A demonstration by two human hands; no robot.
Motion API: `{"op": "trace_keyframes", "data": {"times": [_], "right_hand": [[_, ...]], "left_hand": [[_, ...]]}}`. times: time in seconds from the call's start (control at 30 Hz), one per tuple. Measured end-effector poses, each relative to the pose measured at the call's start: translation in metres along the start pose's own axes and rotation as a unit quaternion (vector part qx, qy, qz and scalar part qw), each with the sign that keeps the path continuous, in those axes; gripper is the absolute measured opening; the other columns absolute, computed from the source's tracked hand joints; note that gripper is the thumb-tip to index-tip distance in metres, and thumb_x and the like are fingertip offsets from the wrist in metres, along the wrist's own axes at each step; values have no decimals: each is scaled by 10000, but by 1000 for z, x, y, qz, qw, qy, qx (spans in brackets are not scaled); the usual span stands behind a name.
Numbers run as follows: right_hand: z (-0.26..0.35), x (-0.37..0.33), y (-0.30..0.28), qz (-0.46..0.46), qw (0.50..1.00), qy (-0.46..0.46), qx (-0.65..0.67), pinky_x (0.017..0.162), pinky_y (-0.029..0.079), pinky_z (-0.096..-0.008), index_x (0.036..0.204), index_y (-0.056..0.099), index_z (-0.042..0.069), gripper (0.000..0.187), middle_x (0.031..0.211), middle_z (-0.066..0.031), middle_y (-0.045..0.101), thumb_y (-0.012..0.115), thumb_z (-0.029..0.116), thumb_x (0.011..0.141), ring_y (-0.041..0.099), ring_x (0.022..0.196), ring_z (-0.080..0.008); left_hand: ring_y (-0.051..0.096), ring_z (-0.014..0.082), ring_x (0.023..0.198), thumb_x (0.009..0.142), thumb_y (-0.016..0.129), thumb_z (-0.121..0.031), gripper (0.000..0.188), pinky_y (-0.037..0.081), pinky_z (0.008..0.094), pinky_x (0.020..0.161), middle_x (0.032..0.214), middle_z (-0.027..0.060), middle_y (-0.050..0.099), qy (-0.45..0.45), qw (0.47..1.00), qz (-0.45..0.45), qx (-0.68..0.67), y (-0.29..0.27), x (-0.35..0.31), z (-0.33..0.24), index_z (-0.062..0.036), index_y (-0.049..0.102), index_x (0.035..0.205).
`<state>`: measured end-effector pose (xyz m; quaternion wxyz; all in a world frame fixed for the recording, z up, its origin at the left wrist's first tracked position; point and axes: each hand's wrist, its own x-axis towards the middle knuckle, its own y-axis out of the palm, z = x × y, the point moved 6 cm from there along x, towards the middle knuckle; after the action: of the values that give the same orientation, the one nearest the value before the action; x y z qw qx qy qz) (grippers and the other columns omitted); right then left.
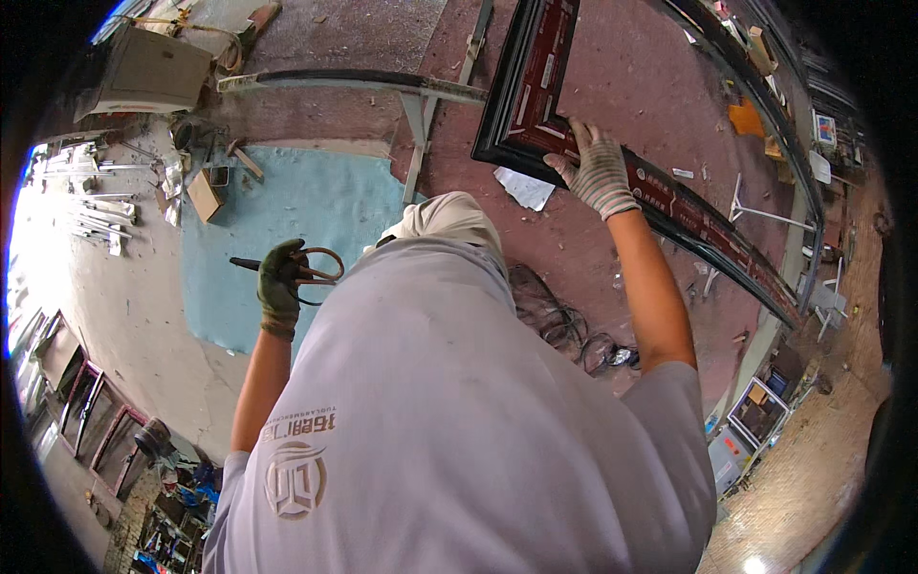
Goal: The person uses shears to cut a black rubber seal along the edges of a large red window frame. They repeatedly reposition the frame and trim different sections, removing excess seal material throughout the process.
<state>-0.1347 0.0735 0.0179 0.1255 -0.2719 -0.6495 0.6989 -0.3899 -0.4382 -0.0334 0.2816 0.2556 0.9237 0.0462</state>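
Observation:
My left hand (280,279), in a dark green glove, is closed around a pair of scissors (246,262). Their looped handles stick out toward my body and the dark blades point left. My right hand (604,174), in a striped knit glove, grips the corner of a large frame (533,113), with the thumb on the outer side and fingers across the bar. The frame is black with a red-brown printed film on its face. One leg runs away upward and the other runs down to the right. My fingertips' undersides are hidden.
Metal support bars (417,143) stand by the frame corner. A light blue sheet (287,206) lies at left, with a hammer (246,161) and small cardboard box (204,195) at its far edge. White paper (525,188) and tangled cables (564,330) lie on the reddish floor.

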Motion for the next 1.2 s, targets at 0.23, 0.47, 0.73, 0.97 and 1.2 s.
{"op": "trace_keyframes", "data": {"times": [0.23,0.47,0.73,0.97,1.2], "right_hand": [[-14,-11,-9,33,999,14,16,1146,357,-505,1554,314,37,1042,1475,-247,459,591,742,838,467,1331,-415],[-15,-11,-2,16,1000,2,10,1124,369,-513,1538,338,30,971,1468,-274,450,581,698,878,481,1311,-434],[-31,-19,-10,44,999,13,4,1112,397,-519,1540,342,58,962,1449,-275,470,624,672,855,502,1283,-461],[-34,-19,0,5,1000,-4,-11,1070,423,-525,1538,338,49,937,1422,-274,488,643,627,866,535,1226,-458],[-43,-23,-8,54,998,11,3,1109,393,-509,1543,347,54,959,1414,-245,511,596,693,873,517,1274,-423]], "left_hand": [[610,167,740,966,484,-325,414,478,270,665,877,58,656,-14,999,-40,-21,-9,4,12,-11,698,1130],[600,155,712,959,488,-357,436,452,254,606,864,55,659,-16,998,-40,-52,-18,6,20,-9,706,1107],[599,156,706,953,514,-357,436,468,273,621,845,57,653,-30,996,-18,-81,-22,10,27,7,711,1087],[605,169,712,947,533,-358,433,490,295,646,838,58,651,-31,996,-48,-72,-20,-1,22,9,707,1096],[612,170,718,953,530,-367,442,487,286,613,835,58,650,-17,999,-26,-45,-15,-5,21,13,703,1100]]}}
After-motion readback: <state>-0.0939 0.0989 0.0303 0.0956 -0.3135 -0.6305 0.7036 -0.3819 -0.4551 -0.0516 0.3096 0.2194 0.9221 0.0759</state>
